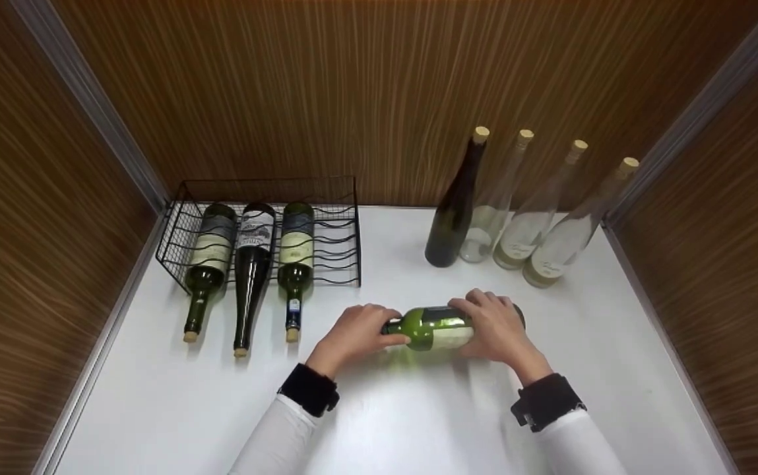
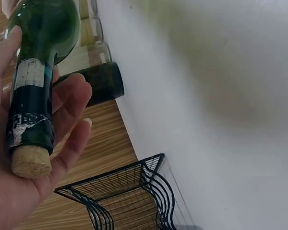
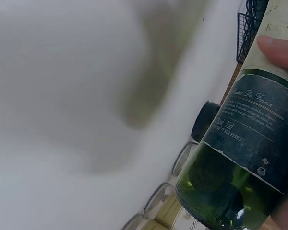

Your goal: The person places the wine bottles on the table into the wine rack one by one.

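Note:
A green wine bottle (image 1: 448,336) lies sideways over the white table, its corked neck pointing left. Around the neck curl the fingers and thumb of my left hand (image 1: 360,333); the cork (image 2: 31,162) sticks out by the palm in the left wrist view. My right hand (image 1: 494,330) grips the bottle's body near its base, thumb on the cream label. A dark back label (image 3: 252,129) with pale print faces the right wrist camera. Shadow and green light fall on the table beneath the bottle.
At the back left, a black wire rack (image 1: 357,231) holds a green bottle (image 1: 208,254), a dark slim bottle (image 1: 252,264) and another green bottle (image 1: 296,254), necks toward me. A dark bottle (image 1: 451,227) and three corked clear bottles (image 1: 553,254) stand at the back right. Wood-grain panels (image 1: 405,99) enclose the table.

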A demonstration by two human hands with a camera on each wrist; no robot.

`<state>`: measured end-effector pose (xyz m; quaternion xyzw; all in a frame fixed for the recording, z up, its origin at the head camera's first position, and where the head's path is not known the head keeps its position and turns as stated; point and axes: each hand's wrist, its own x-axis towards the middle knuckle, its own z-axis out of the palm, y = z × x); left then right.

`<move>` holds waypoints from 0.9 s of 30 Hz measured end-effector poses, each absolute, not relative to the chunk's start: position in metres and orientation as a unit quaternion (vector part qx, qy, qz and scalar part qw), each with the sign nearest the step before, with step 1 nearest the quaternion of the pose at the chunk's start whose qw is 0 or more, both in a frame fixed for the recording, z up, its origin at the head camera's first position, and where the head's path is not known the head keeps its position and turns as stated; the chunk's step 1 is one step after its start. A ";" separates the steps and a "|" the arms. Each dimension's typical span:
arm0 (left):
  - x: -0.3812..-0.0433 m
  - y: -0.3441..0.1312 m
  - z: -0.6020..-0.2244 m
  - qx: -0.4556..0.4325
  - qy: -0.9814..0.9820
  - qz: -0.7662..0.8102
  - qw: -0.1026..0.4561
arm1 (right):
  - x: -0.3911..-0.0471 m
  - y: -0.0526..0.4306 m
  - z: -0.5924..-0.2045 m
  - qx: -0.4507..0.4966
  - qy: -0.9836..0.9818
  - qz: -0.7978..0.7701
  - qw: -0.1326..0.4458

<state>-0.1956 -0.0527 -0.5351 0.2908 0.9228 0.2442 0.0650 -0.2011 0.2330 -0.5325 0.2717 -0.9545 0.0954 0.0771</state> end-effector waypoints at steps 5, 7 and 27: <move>-0.196 -0.056 -0.540 0.283 0.915 0.268 0.109 | -0.202 0.229 -0.534 0.278 -0.953 0.095 0.079; -0.196 -0.057 -0.541 0.282 0.912 0.274 0.115 | -0.202 0.227 -0.534 0.280 -0.952 0.093 0.080; -0.191 -0.078 -0.545 0.301 0.907 0.286 0.065 | -0.202 0.216 -0.541 0.300 -0.942 0.119 0.088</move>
